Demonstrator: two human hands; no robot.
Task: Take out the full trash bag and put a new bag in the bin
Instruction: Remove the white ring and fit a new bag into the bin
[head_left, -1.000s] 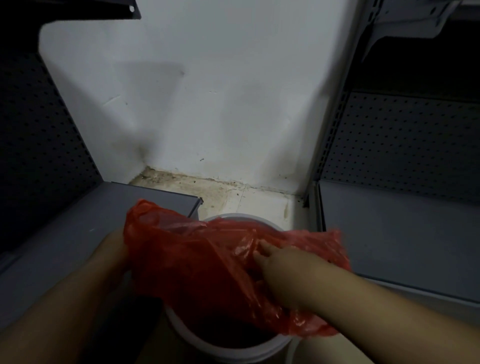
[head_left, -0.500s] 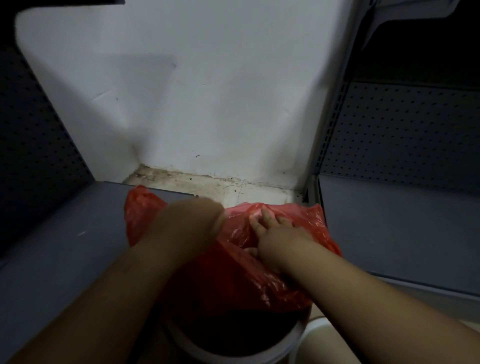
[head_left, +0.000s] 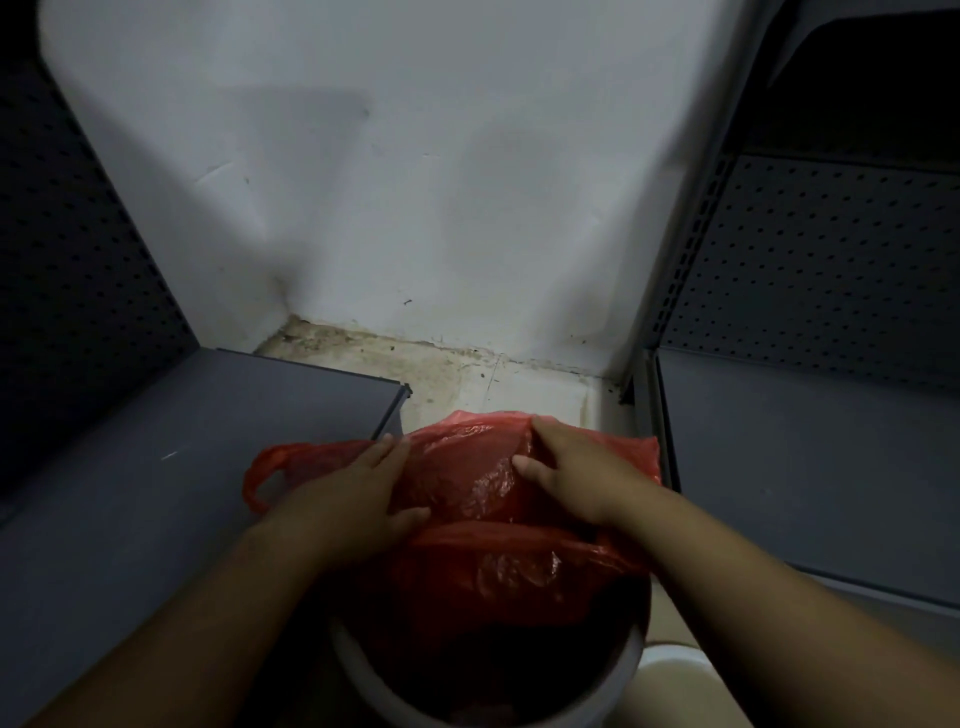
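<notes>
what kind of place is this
Probably a shop or stockroom corner: grey metal shelving with perforated back panels stands on both sides, a stained floor meets a scuffed white wall, and a white bin sits between the shelf bases.

The bin (head_left: 488, 675) stands on the floor (head_left: 519, 384) right below me, in the gap between a low shelf (head_left: 156, 493) on my left and another shelf (head_left: 805, 467) on my right, with the wall (head_left: 415, 182) behind it past a strip of floor. The bag (head_left: 478, 499) lies over the far part of the bin's mouth, one handle loop (head_left: 265, 478) hanging out over the left shelf's edge. My left hand (head_left: 353, 499) rests on the bag's left side and my right hand (head_left: 576, 467) on its right, the bin's near rim below my forearms.
</notes>
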